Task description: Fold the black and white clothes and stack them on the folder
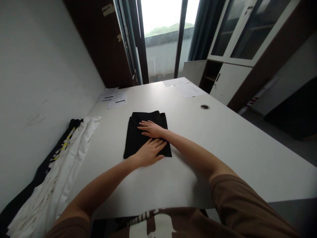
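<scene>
Lying flat, the left hand (150, 153) rests on the near part of a folded black cloth (134, 137), fingers spread and gripping nothing, its thumb pointing past the cloth's near edge. The right hand (154, 129), also open with its palm down, presses lightly or simply rests farther up the same cloth; I cannot tell which. The cloth sits near the middle of a white table (235, 142), its far edge slightly uneven. Beyond it on the left lie printed papers (116, 98), and more sheets (189, 89) lie at the far right corner. A pile of white fabric (71, 162) runs along the left side, beside the wall (47, 66).
</scene>
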Demonstrator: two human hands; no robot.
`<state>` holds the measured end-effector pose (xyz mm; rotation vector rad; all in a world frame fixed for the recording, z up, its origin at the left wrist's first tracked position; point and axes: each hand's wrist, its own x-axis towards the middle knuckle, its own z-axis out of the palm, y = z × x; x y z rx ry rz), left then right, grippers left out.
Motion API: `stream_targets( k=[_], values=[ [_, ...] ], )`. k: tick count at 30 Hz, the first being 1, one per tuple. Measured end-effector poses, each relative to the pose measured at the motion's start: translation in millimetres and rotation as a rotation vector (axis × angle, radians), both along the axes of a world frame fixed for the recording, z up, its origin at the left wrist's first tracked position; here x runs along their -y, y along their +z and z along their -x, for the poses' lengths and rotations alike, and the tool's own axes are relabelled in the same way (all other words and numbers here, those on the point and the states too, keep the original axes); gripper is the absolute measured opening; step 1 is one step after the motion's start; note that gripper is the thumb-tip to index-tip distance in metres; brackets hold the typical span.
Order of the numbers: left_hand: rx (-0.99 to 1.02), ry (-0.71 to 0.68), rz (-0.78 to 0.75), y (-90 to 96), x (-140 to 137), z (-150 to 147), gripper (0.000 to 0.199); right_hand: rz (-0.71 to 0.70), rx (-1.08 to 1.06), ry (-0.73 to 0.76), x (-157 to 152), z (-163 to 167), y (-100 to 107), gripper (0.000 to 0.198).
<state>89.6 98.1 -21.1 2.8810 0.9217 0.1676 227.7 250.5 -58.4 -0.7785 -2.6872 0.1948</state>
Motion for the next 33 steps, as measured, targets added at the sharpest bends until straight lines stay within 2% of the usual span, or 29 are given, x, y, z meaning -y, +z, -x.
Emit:
stream_targets(
  k=[2, 5, 9, 17, 20, 22, 24, 26, 28, 30, 33],
  values=[
    [-0.032, -0.043, 0.019, -0.8, -10, 10, 0.059, 0.019, 0.055, 0.009, -1, -2, -7, 0.052],
    [-0.075, -0.063, -0.014, -8.2, -11, 22, 0.063, 0.043, 0.079, -0.071, -16, -12, -17, 0.055],
    [-0.102, -0.097, -0.035, -15.6, 0, 26, 0.067, 0.073, 0.092, -0.188, -42, -23, -22, 0.061],
    [-0.049, -0.147, 0.035, -17.3, 24, 22, 0.079, 0.086, 0.122, -0.339, -77, -42, -32, 0.064],
    [-0.051, -0.176, 0.090, -10.9, 42, 27, 0.078, 0.088, 0.141, -0.403, -89, -51, -32, 0.064],
    [-0.044, -0.210, 0.126, 0.1, 51, 33, 0.077, 0.100, 0.179, -0.438, -95, -54, -28, 0.065],
    [-0.021, -0.187, 0.119, 14.0, 50, 43, 0.077, 0.094, 0.216, -0.451, -96, -51, -22, 0.066],
    [0.009, -0.071, 0.064, 24.4, 39, 56, 0.073, 0.063, 0.219, -0.419, -89, -40, -15, 0.066],
    [0.029, 0.095, -0.005, 24.6, 23, 69, 0.065, 0.024, 0.183, -0.315, -76, -20, -9, 0.066],
    [0.018, 0.214, -0.033, 13.5, 8, 81, 0.062, 0.010, 0.137, -0.142, -61, 6, -6, 0.064],
    [-0.035, 0.236, -0.019, -11.8, 1, 94, 0.067, 0.046, 0.135, 0.136, -45, 44, -9, 0.056]
  ],
)
